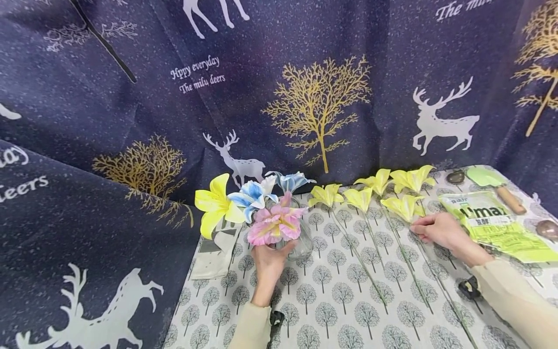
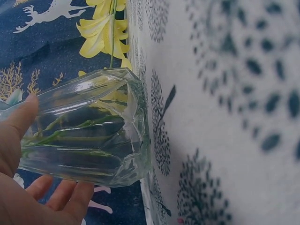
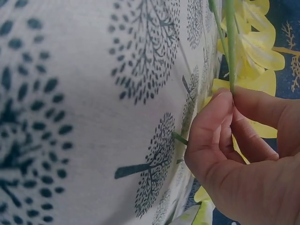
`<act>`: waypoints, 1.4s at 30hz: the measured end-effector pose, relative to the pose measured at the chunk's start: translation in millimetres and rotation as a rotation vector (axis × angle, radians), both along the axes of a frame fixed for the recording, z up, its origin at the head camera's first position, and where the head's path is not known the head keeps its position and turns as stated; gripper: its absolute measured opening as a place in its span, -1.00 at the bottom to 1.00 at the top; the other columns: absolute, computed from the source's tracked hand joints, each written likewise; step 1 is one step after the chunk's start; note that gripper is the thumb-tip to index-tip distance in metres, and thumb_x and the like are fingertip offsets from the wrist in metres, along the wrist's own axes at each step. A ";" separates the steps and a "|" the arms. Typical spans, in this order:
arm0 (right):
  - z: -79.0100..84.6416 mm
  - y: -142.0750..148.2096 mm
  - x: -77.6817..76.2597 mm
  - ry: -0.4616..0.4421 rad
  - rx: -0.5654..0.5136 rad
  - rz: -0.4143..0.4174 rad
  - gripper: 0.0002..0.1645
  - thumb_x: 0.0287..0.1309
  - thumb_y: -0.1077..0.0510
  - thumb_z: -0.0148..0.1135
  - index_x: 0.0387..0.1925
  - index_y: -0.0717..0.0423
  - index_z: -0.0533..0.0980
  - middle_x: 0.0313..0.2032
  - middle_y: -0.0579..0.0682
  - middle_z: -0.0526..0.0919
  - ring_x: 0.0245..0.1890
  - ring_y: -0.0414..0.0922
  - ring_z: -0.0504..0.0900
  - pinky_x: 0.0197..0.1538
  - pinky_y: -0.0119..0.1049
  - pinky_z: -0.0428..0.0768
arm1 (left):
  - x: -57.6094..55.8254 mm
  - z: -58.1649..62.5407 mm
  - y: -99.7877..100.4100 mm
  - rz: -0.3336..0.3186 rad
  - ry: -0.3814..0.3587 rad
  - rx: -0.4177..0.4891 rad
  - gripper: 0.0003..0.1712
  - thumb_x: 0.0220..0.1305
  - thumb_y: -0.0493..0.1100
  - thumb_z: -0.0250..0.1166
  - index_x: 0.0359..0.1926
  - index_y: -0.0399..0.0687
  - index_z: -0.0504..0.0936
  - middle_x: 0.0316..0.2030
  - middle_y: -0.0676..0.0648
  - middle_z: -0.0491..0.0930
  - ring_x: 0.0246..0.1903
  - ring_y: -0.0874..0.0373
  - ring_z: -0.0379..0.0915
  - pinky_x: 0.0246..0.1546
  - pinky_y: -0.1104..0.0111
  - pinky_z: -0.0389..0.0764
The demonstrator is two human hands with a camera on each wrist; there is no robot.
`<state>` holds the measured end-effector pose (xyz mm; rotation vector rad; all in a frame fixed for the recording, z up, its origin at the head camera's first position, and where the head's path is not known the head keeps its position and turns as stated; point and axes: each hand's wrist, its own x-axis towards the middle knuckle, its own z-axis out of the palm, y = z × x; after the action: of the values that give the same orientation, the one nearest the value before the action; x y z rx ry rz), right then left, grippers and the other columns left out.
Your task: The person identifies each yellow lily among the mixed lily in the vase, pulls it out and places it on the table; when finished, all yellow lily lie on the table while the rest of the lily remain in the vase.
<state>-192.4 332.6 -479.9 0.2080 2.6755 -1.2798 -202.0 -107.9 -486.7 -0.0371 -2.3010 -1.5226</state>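
My left hand (image 1: pixel 267 265) grips a clear glass vase (image 2: pixel 101 166), thumb on one side and fingers on the other. Green stems show through the glass. Out of the vase rise a pink flower (image 1: pixel 276 224), blue-and-white flowers (image 1: pixel 253 196) and a yellow lily (image 1: pixel 218 206). At the right, my right hand (image 1: pixel 444 235) pinches a green stem (image 3: pixel 230 42) between thumb and forefinger. A yellow lily (image 1: pixel 403 207) sits just beyond that hand. Several other yellow lilies (image 1: pixel 359 198) lie beside it on the table, their long stems towards me.
A green-and-white packet (image 1: pixel 492 225) lies right of my right hand. Behind it are a small trowel (image 1: pixel 486 178) with a wooden handle and a dark stone-like object (image 1: pixel 456 177). A folded cloth (image 1: pixel 213 264) lies left of the vase. Dark blue printed fabric (image 1: pixel 244 106) hangs behind.
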 end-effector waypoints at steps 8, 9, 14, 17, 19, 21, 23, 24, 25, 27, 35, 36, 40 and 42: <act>6.0 -1.1 4.4 0.036 0.005 -0.012 -0.43 0.34 -0.05 0.26 0.11 0.37 0.58 -0.37 -0.02 0.80 -0.43 -0.23 0.70 -0.35 -0.33 0.69 | -1.0 1.9 0.4 -0.027 -0.003 0.033 0.01 -0.24 -0.14 0.70 0.31 0.15 0.43 0.18 0.01 0.65 0.24 0.03 0.58 0.30 0.17 0.60; 8.7 -1.6 5.7 0.049 0.009 -0.019 -0.42 0.34 -0.06 0.26 0.11 0.37 0.58 -0.37 -0.01 0.81 -0.43 -0.22 0.70 -0.35 -0.33 0.69 | -1.0 2.1 0.5 -0.028 -0.014 0.035 0.01 -0.23 -0.14 0.69 0.32 0.17 0.42 0.19 0.02 0.65 0.24 0.04 0.57 0.30 0.18 0.59; 33.5 -8.9 11.2 0.118 0.067 -0.045 -0.41 0.37 -0.13 0.21 0.11 0.29 0.60 -0.39 -0.01 0.80 -0.43 -0.23 0.69 -0.33 -0.37 0.58 | -3.0 2.0 -0.7 -0.053 0.023 0.013 0.09 -0.23 -0.16 0.69 0.37 0.25 0.36 0.23 0.07 0.61 0.27 0.06 0.55 0.29 0.17 0.61; 55.6 -17.7 14.3 0.174 0.112 -0.049 -0.41 0.36 -0.21 0.19 0.09 0.18 0.64 -0.41 -0.05 0.79 -0.43 -0.26 0.65 -0.30 -0.41 0.48 | -1.0 2.2 -0.6 -0.024 0.025 -0.008 0.06 -0.24 -0.13 0.70 0.35 0.25 0.38 0.17 0.06 0.64 0.20 0.04 0.61 0.22 0.16 0.66; 71.3 -26.1 16.8 0.226 0.116 -0.055 -0.43 0.34 -0.23 0.21 0.07 0.14 0.65 -0.35 0.00 0.80 -0.44 -0.32 0.65 -0.32 -0.40 0.50 | -0.4 8.1 0.9 -0.035 0.048 -0.033 0.07 -0.23 -0.18 0.69 0.35 0.31 0.37 0.23 0.13 0.60 0.26 0.08 0.54 0.28 0.12 0.61; 87.1 -36.5 19.2 0.274 0.099 -0.060 -0.45 0.33 -0.23 0.23 0.06 0.12 0.66 -0.28 0.04 0.81 -0.44 -0.38 0.64 -0.36 -0.42 0.55 | 1.3 16.7 3.1 -0.056 0.082 -0.045 0.13 -0.22 -0.25 0.67 0.37 0.43 0.33 0.29 0.23 0.54 0.33 0.12 0.46 0.33 0.07 0.56; 103.2 -49.4 21.9 0.325 0.077 -0.065 -0.48 0.30 -0.21 0.27 0.04 0.09 0.68 -0.22 0.07 0.82 -0.44 -0.45 0.63 -0.38 -0.45 0.57 | 3.3 25.3 5.3 -0.088 0.118 -0.035 0.22 -0.24 -0.36 0.65 0.40 0.54 0.27 0.36 0.31 0.45 0.39 0.11 0.38 0.35 0.01 0.53; 110.7 -56.6 22.9 0.359 0.060 -0.060 -0.50 0.29 -0.18 0.30 0.02 0.10 0.68 -0.18 0.10 0.81 -0.43 -0.47 0.63 -0.38 -0.48 0.58 | 4.1 28.7 5.9 -0.088 0.129 -0.043 0.25 -0.24 -0.37 0.65 0.39 0.58 0.25 0.38 0.35 0.42 0.41 0.11 0.35 0.36 -0.02 0.50; 118.6 -64.4 23.7 0.390 0.050 -0.056 -0.53 0.28 -0.16 0.32 0.01 0.09 0.69 -0.17 0.10 0.81 -0.42 -0.50 0.62 -0.38 -0.50 0.58 | 5.6 30.7 6.4 -0.081 0.133 -0.038 0.27 -0.26 -0.38 0.65 0.39 0.61 0.25 0.37 0.35 0.42 0.41 0.09 0.35 0.36 -0.05 0.50; 133.5 -80.7 25.1 0.444 0.024 -0.040 -0.57 0.25 -0.12 0.36 -0.02 0.09 0.71 -0.17 0.09 0.82 -0.42 -0.53 0.61 -0.38 -0.54 0.58 | 6.1 31.0 6.4 -0.076 0.138 -0.033 0.29 -0.28 -0.38 0.66 0.39 0.62 0.25 0.36 0.34 0.43 0.40 0.06 0.37 0.36 -0.06 0.49; 185.5 -157.5 24.8 0.577 -0.025 0.109 -0.77 0.22 -0.05 0.40 -0.13 -0.09 0.74 -0.31 -0.04 0.81 -0.52 -0.33 0.59 -0.48 -0.44 0.57 | -1.0 3.9 -2.2 -0.001 0.070 -0.087 0.04 -0.26 -0.08 0.71 0.32 0.30 0.42 0.21 0.10 0.63 0.22 0.03 0.57 0.24 0.02 0.61; 190.3 -167.5 24.1 0.592 -0.048 0.141 -0.79 0.21 -0.01 0.41 -0.15 -0.07 0.75 -0.31 -0.03 0.81 -0.51 -0.30 0.61 -0.46 -0.45 0.60 | -0.6 2.1 -2.8 0.012 0.054 -0.079 -0.01 -0.27 -0.05 0.71 0.28 0.25 0.46 0.15 0.07 0.67 0.18 0.02 0.60 0.22 0.03 0.62; 204.3 -207.2 18.9 0.641 -0.118 0.263 -0.83 0.16 0.13 0.45 -0.19 0.01 0.76 -0.29 -0.02 0.84 -0.42 -0.28 0.70 -0.33 -0.48 0.68 | 0.1 -0.1 -3.2 0.033 0.016 -0.071 -0.06 -0.26 0.01 0.70 0.24 0.18 0.51 0.09 0.03 0.70 0.13 0.02 0.63 0.23 0.04 0.61; 210.0 -226.6 16.6 0.649 -0.132 0.320 -0.84 0.14 0.15 0.45 -0.21 0.01 0.77 -0.29 -0.04 0.84 -0.41 -0.28 0.72 -0.30 -0.48 0.69 | 0.6 0.7 -2.7 0.036 0.010 -0.076 -0.05 -0.26 0.01 0.70 0.25 0.17 0.50 0.10 0.03 0.70 0.14 0.01 0.62 0.25 0.03 0.59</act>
<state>-175.8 106.0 -269.9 -0.7461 2.9146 -1.6086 -201.4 -110.6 -486.1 -0.0231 -2.3380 -1.4136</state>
